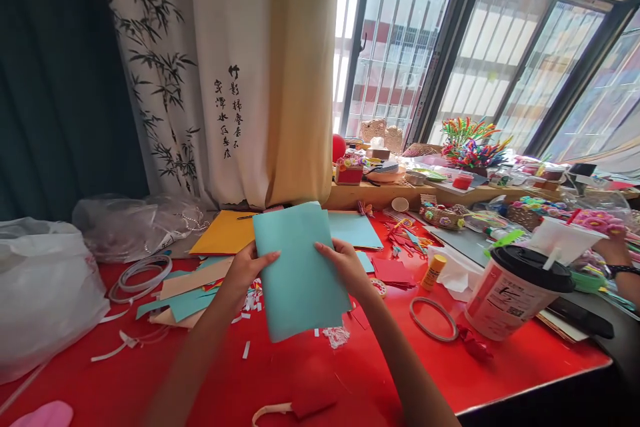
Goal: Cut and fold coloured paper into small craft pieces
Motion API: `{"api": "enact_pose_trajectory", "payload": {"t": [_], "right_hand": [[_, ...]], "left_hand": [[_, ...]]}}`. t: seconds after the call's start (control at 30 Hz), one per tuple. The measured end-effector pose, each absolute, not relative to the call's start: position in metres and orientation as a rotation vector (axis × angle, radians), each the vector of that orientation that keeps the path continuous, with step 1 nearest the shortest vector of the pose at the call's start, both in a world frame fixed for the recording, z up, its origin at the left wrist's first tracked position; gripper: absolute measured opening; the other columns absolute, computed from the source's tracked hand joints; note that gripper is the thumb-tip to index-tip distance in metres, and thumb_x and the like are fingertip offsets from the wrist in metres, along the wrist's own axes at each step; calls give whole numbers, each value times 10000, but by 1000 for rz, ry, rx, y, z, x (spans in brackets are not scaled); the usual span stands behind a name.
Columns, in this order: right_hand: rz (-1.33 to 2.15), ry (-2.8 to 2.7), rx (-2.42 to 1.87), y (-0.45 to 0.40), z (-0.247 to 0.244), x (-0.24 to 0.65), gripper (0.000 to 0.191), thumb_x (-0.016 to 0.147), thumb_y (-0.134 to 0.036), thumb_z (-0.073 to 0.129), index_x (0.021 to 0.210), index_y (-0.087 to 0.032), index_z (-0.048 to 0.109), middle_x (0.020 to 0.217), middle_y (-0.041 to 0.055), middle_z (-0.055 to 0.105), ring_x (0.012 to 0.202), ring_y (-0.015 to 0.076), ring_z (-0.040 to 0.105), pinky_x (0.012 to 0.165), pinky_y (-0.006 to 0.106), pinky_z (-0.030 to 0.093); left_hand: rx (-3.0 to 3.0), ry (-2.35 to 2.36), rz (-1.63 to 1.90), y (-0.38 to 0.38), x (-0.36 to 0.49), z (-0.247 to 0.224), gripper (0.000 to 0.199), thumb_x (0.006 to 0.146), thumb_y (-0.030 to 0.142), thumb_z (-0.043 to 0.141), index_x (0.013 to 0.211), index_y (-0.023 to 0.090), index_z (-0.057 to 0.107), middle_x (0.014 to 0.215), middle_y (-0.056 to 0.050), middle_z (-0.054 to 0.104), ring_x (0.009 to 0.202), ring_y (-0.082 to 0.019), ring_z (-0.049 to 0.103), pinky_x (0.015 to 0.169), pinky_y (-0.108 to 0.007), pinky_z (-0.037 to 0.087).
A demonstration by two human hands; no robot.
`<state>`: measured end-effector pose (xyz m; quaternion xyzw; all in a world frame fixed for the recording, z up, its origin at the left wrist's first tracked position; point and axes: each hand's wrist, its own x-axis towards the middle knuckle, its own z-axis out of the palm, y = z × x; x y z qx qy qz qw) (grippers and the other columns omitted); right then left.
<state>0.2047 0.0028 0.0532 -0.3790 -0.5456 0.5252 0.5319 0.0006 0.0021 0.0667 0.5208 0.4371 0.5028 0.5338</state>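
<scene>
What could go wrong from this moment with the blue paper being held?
The layers of blue paper do not line up at the right edge, so they might slip crooked. The lidded cup stands on the same red table; a knock might spill any drink inside. White scraps nearby might get caught between the layers.

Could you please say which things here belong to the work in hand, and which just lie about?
In use:
- light-blue paper, between left hand and right hand

Apparently just lying about:
- lidded cup
- white bag
- clear plastic
</scene>
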Motion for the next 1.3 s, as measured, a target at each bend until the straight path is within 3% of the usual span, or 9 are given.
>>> {"api": "enact_pose_trajectory", "payload": {"t": [0.13, 0.33, 0.53, 0.67, 1.3], "right_hand": [[1198, -1302, -923, 3, 55, 207, 305, 709, -462, 601, 812, -180, 659, 735, 5, 648, 632, 162, 574, 561, 262, 435], [1289, -1346, -760, -4, 68, 208, 248, 705, -357, 631, 902, -207, 650, 863, 11, 660, 781, 181, 599, 744, 315, 458], [1140, -1297, -814, -8, 71, 204, 259, 748, -416, 575, 868, -189, 611, 811, 17, 636, 719, 170, 572, 652, 280, 452], [968, -1380, -869, -9, 68, 204, 268, 771, -427, 548, 775, -161, 581, 737, 13, 597, 692, 157, 529, 626, 261, 428], [1127, -1337, -813, -13, 69, 204, 265, 786, -427, 542, 798, -175, 620, 711, 5, 583, 657, 137, 518, 640, 260, 427]], "left_hand": [[1256, 1046, 1181, 1, 1, 67, 591, 588, 380, 720, 1110, 186, 524, 1138, -84, 613, 986, -248, 592, 779, -334, 509], [1262, 1047, 1285, -2, 4, 69, 524, 624, 420, 688, 1077, 199, 546, 1127, -61, 616, 991, -238, 582, 784, -320, 503], [1259, 1049, 1335, -6, 10, 68, 524, 587, 414, 714, 1029, 179, 561, 1043, -62, 640, 919, -242, 591, 734, -325, 507], [1213, 979, 1417, -11, 11, 72, 422, 637, 411, 680, 983, 186, 594, 1023, -49, 643, 910, -208, 578, 738, -285, 488], [1044, 951, 1542, -11, 9, 75, 364, 540, 360, 752, 828, 172, 633, 817, -4, 664, 712, -136, 566, 629, -229, 461]]}}
